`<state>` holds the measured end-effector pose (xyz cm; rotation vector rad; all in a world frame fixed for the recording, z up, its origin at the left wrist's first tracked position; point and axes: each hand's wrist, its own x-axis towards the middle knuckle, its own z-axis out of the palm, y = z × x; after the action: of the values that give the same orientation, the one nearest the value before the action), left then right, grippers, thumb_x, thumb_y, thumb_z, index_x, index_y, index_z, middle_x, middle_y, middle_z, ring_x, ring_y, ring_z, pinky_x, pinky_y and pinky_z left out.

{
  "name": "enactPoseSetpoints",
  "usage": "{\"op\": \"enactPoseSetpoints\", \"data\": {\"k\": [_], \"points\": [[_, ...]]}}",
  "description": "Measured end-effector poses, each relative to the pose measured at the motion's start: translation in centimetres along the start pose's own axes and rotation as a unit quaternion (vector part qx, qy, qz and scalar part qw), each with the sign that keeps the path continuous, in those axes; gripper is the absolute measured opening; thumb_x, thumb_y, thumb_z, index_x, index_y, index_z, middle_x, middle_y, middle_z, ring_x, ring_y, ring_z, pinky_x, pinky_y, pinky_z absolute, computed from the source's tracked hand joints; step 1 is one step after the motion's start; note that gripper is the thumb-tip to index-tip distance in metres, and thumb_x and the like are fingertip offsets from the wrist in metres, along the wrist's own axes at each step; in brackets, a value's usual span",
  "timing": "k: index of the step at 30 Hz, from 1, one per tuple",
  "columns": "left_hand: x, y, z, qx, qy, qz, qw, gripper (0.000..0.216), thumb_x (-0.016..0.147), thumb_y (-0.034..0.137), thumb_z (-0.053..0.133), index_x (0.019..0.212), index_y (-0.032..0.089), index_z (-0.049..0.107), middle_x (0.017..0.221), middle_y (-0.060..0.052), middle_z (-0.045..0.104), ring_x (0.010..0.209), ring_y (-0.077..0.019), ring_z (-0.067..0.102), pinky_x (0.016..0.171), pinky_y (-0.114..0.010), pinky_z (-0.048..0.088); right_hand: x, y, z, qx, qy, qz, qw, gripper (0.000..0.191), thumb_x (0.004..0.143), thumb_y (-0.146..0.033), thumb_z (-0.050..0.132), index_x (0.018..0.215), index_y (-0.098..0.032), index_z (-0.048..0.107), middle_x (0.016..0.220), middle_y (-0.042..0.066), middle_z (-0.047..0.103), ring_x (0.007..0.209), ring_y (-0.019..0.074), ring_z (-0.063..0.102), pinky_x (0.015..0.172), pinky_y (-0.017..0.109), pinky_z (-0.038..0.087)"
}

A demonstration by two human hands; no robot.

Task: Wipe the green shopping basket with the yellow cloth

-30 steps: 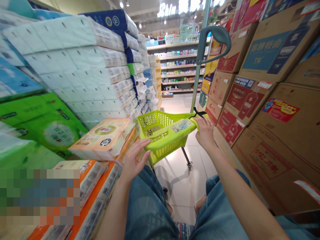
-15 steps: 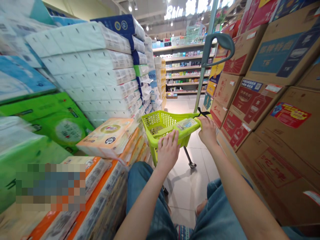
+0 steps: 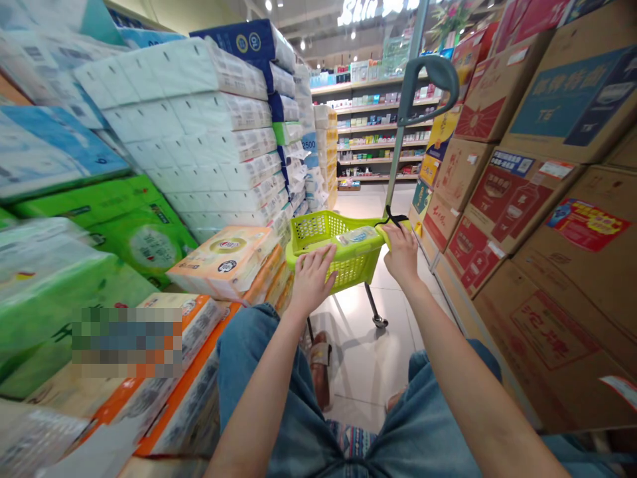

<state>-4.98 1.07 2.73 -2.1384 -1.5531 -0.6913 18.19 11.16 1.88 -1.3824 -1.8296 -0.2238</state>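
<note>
A lime-green shopping cart (image 3: 355, 265) with a perforated basket stands in front of me, its near rim turned toward me. My left hand (image 3: 312, 282) lies on the left part of that rim, fingers stretched over the edge and thumb apart. At the rim's right corner, my right hand (image 3: 402, 252) has its fingers bent over the edge, beside a black strap (image 3: 395, 217) tied there. A clear label holder (image 3: 357, 235) sits on the rim between both hands. The grey loop handle (image 3: 434, 83) rises on a pole behind the basket.
Stacked white tissue packs (image 3: 194, 133) and orange tissue packs (image 3: 223, 255) crowd the left. Cardboard cartons (image 3: 552, 279) line the right. Stocked shelves (image 3: 381, 133) stand across the aisle's far end. A cart caster (image 3: 380, 322) rests on the tiled floor (image 3: 358, 362).
The basket's near rim has swung slightly, and both hands have shifted left in view with it. My left knee has moved outward, bringing a sandalled foot into sight.
</note>
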Motion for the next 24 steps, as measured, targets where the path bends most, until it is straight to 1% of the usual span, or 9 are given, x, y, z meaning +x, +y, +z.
{"op": "enactPoseSetpoints", "data": {"k": [5,11,14,18,21,24], "points": [[-0.5,-1.8,-0.5,-0.007,0.006,-0.015,1.0,0.055,0.095,0.027,0.047,0.149,0.023,0.037,0.146,-0.007,0.052,0.127,-0.0239,0.047,0.107,-0.04,0.03,-0.4,-1.8,0.7,-0.004,0.005,-0.002,1.0,0.064,0.075,0.0,0.042,0.132,-0.026,0.053,0.142,0.003,0.055,0.139,0.0246,0.036,0.11,0.046,0.029],[-1.3,-3.1,-0.7,-0.004,0.016,-0.029,0.999,0.056,0.095,0.027,0.046,0.149,0.021,0.035,0.142,-0.009,0.055,0.126,-0.0253,0.048,0.108,-0.043,0.03,-1.1,-3.6,0.6,-0.007,0.007,-0.006,1.0,0.061,0.076,-0.003,0.045,0.133,-0.024,0.053,0.141,0.006,0.056,0.139,0.026,0.036,0.109,0.046,0.028],[-1.5,-2.8,-0.6,0.005,0.033,-0.051,0.998,0.056,0.094,0.025,0.046,0.149,0.02,0.037,0.139,-0.01,0.056,0.127,-0.0262,0.048,0.111,-0.045,0.029,-1.5,-4.2,0.4,-0.017,0.008,-0.007,1.0,0.061,0.076,-0.003,0.045,0.133,-0.024,0.052,0.141,0.006,0.056,0.139,0.026,0.036,0.109,0.045,0.028],[-1.6,-1.9,-0.4,0.01,0.053,-0.086,0.995,0.051,0.094,0.024,0.044,0.145,0.018,0.042,0.137,-0.012,0.058,0.127,-0.027,0.049,0.114,-0.049,0.026,-1.7,-4.6,0.5,-0.03,0.011,-0.007,0.999,0.06,0.076,-0.003,0.044,0.132,-0.024,0.053,0.141,0.005,0.056,0.14,0.0247,0.036,0.11,0.043,0.028],[-1.7,-1.2,-0.5,0.003,0.06,-0.089,0.994,0.051,0.094,0.024,0.046,0.144,0.018,0.043,0.138,-0.012,0.058,0.129,-0.0271,0.048,0.115,-0.05,0.025,-1.8,-4.6,0.6,-0.037,0.02,0.006,0.999,0.061,0.076,-0.001,0.042,0.131,-0.024,0.053,0.141,0.004,0.056,0.14,0.0236,0.035,0.111,0.043,0.027],[-1.9,-0.7,-0.7,-0.009,0.061,-0.086,0.994,0.052,0.093,0.024,0.047,0.145,0.018,0.042,0.139,-0.013,0.057,0.131,-0.0269,0.047,0.116,-0.051,0.025,-2.0,-4.6,0.2,-0.03,0.023,0.014,0.999,0.063,0.074,0.0,0.042,0.131,-0.024,0.053,0.141,0.003,0.056,0.141,0.0236,0.035,0.111,0.043,0.027]]}}
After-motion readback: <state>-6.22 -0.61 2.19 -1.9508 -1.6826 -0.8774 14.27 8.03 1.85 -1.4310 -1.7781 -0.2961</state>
